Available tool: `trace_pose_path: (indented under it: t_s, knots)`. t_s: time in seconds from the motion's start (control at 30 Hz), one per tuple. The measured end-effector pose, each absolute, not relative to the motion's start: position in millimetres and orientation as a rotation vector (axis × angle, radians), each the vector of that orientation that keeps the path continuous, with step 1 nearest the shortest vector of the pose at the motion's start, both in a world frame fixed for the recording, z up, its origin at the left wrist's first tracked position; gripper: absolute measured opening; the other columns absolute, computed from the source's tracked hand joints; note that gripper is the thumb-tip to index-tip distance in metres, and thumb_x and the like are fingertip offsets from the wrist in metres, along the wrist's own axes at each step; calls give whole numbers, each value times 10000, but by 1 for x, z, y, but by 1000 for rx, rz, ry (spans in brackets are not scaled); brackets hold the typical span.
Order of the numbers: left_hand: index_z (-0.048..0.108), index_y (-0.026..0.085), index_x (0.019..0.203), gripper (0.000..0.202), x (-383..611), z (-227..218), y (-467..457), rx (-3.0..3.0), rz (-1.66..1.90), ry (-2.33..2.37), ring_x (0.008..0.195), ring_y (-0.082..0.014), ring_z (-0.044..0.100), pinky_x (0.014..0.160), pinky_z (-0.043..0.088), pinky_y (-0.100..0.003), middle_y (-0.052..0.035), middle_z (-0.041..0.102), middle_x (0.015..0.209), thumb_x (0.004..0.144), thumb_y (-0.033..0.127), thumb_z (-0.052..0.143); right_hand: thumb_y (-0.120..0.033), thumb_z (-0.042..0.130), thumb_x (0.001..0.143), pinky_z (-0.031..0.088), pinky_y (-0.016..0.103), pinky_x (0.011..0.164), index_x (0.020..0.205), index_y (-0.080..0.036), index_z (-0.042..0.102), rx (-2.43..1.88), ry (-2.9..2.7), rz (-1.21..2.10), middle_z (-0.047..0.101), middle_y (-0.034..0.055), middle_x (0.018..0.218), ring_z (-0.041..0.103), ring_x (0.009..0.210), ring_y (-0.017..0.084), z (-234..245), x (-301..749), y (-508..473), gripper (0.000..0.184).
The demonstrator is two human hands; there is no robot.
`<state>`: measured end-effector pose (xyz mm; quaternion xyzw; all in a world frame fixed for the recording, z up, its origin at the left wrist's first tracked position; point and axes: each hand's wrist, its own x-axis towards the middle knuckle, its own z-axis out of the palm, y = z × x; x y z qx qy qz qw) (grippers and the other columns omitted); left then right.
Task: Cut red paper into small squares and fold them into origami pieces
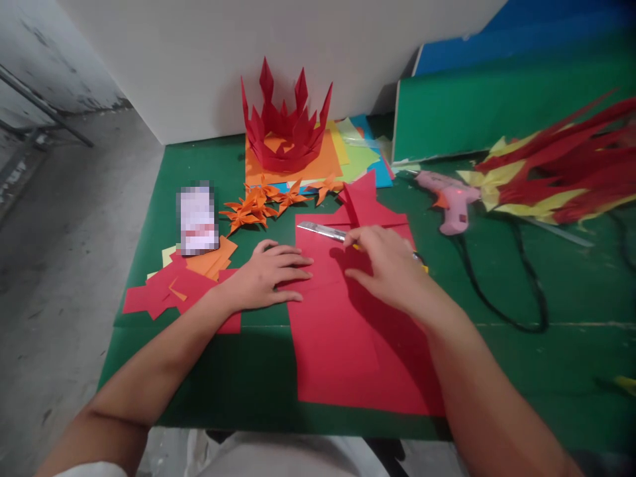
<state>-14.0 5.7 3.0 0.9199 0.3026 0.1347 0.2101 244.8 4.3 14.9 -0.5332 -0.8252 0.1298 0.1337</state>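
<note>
A large red sheet of paper [342,351] lies on the green table in front of me. My left hand [271,273] rests flat with its fingers spread, the fingertips on the sheet's left edge. Over the sheet's upper part, my right hand [387,265] grips a utility knife [322,230] between thumb and fingers. The metal blade end points left, and most of the handle is hidden by the hand. Just beyond the knife are folded red paper pieces [365,199] on the sheet's top edge. Red paper scraps [173,285] lie left of my left hand.
A red paper crown [285,142] stands on coloured sheets [253,169] at the back. Orange paper flowers [253,209] lie before it. A phone [199,218] is at left. At right are a pink glue gun [452,199] with a black cord [472,291] and red-yellow paper streamers [561,165].
</note>
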Motion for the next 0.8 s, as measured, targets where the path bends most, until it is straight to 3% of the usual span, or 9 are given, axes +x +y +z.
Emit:
trace_pose_path:
  t_s: [0.1, 0.2, 0.33, 0.67, 0.8]
  knots:
    - [660, 234, 1162, 404, -14, 6, 5, 2554, 409, 875, 1188, -270, 561, 1059, 269, -452, -93, 673, 1247, 890, 521, 575, -217, 549, 862, 404, 402, 805, 995, -225, 508, -1496, -2318, 267, 597, 102, 1029, 542, 980, 297, 11, 246, 12, 140]
    - [606, 217, 1228, 432, -15, 7, 4, 2557, 400, 918, 1128, -262, 573, 1055, 281, -454, -111, 664, 1195, 898, 492, 558, -276, 578, 861, 426, 431, 808, 1022, -207, 533, -1518, -2315, 201, 603, 129, 1047, 545, 989, 325, 7, 247, 18, 180]
    - [556, 167, 1246, 435, -17, 6, 3, 2564, 413, 954, 1081, -259, 563, 1021, 312, -448, -127, 636, 1132, 900, 430, 543, -197, 572, 844, 458, 419, 790, 1059, -198, 541, -1534, -2302, 317, 632, 124, 1022, 583, 945, 308, 4, 253, 21, 217]
    - [647, 206, 993, 169, -18, 6, 3, 2625, 465, 912, 962, -222, 556, 901, 365, -397, -78, 608, 971, 904, 305, 542, -149, 484, 905, 472, 415, 856, 1063, -215, 637, -1254, -2422, 507, 621, 106, 1032, 576, 979, 263, 14, 261, 20, 229]
    - [646, 199, 978, 159, -19, 6, 3, 2615, 504, 898, 1089, -238, 563, 974, 355, -413, -107, 623, 1104, 907, 302, 547, -137, 483, 902, 475, 389, 828, 1047, -235, 683, -1226, -2481, 588, 636, 89, 1015, 587, 958, 242, 18, 263, 18, 266]
